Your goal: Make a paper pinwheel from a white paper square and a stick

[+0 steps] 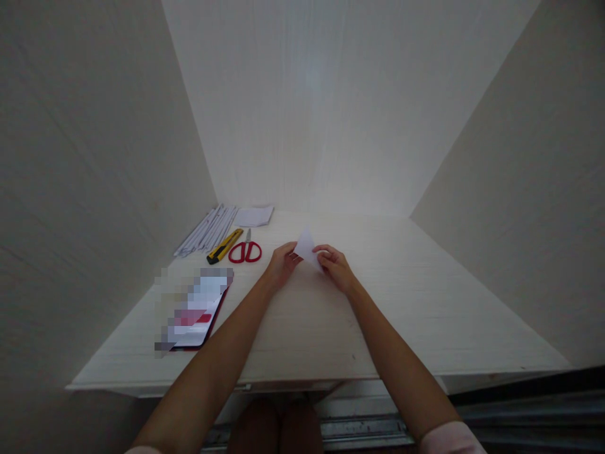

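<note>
A small piece of white paper [307,247], pointed at the top, is held up between my two hands over the middle of the desk. My left hand [283,263] grips its left side, with the fingers partly behind the sheet. On the right edge, my right hand [334,265] pinches the paper between thumb and fingers. The scissors with red handles [244,251] lie left of my left hand, apart from it. Beside them rests a yellow and black utility knife [225,246].
At the back left lie several folded paper strips [207,232] and a small stack of white paper [254,216]. A phone [201,312], its screen lit and partly blurred, lies at the front left. Pale walls enclose the desk [425,302] on three sides.
</note>
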A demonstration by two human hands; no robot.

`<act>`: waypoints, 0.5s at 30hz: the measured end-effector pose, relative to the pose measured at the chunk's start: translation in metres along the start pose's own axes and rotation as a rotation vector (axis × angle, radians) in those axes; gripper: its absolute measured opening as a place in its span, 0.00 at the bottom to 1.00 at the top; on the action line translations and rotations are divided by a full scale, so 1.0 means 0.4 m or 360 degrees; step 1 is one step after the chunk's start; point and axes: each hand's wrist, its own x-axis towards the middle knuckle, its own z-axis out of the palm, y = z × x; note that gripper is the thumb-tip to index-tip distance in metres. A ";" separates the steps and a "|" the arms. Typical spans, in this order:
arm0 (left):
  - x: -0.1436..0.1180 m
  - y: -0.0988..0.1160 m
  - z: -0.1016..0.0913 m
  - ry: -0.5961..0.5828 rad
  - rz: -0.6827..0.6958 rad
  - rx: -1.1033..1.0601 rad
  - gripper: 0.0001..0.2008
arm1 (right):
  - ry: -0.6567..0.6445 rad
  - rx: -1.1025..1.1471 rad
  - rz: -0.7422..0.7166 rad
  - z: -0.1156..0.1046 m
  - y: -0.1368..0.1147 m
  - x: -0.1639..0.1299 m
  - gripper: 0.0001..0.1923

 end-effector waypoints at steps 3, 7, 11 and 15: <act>0.000 0.000 -0.001 -0.0019 -0.0007 -0.0043 0.06 | -0.0015 0.0007 0.0006 -0.001 0.004 0.001 0.12; 0.003 -0.004 -0.005 -0.0039 0.0006 -0.0026 0.06 | -0.0030 0.0026 0.0009 -0.001 0.009 0.004 0.12; 0.005 -0.005 -0.005 0.0017 0.0000 0.0034 0.07 | -0.0032 0.0024 0.0018 0.001 0.009 0.004 0.12; 0.000 -0.001 0.002 0.0055 -0.0041 0.0052 0.11 | -0.0010 -0.0007 0.0010 0.000 0.005 0.004 0.14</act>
